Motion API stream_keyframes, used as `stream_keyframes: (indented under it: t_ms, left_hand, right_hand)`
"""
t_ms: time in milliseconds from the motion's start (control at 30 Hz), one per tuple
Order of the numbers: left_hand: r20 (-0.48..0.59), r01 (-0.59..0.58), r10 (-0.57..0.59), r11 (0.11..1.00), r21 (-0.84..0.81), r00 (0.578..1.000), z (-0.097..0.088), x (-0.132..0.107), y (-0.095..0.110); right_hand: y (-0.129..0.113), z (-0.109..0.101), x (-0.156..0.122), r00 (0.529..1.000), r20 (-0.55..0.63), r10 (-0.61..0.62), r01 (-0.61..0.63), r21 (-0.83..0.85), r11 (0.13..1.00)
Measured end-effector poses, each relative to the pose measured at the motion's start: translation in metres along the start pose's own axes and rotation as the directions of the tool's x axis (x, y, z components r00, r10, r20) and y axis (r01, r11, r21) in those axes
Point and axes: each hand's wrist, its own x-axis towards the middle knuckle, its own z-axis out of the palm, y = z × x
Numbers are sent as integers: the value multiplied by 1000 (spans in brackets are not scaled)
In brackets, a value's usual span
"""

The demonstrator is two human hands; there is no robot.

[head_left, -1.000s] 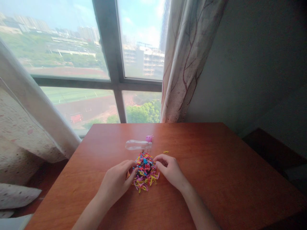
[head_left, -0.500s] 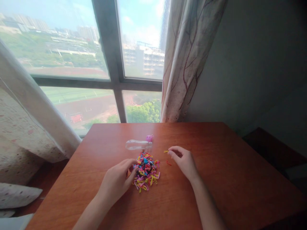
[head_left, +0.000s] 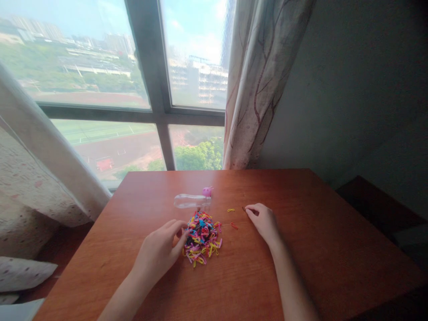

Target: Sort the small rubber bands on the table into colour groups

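Observation:
A heap of small coloured hair ties lies on the wooden table, mostly pink, yellow, blue, red and black. My left hand rests at the heap's left edge, its thumb and forefinger curved with a small gap between the tips. To the right, my right hand pinches a small dark reddish-brown hair tie at the table surface. A yellow hair tie and a red hair tie lie singly between the heap and that hand.
Behind the heap lies a clear plastic bottle on its side, with a pink cap beside its neck. The wooden table ends at a window, with curtains on both sides.
My right hand has moved right, away from the yellow hair tie, which now lies on the table. It now pinches a dark one. The left hand has barely shifted.

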Motion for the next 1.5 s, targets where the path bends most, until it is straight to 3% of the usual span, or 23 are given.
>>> stream_keyframes:
  t_ms: [633,1133,1333,1433,1500]
  left_hand:
    - [6,-14,14,1000,9,1000,-1,0,0]
    - [-15,-124,124,991,-41,992,2,-2,-2]
    - [-10,-130,130,990,-48,991,1,-2,-2]
    - [25,-158,160,986,-60,987,0,-2,1]
    - [63,-177,181,982,-63,982,-1,-2,5]
  right_hand:
    - [4,-1,-2,998,-41,-36,34,-56,998]
    - [2,0,-3,997,-62,-50,46,-66,997]
    - [-10,0,-4,994,-83,-68,66,-29,997]
    - [-30,2,-9,993,-11,-121,121,59,991]
    - [-46,3,-15,974,131,-186,166,149,975]
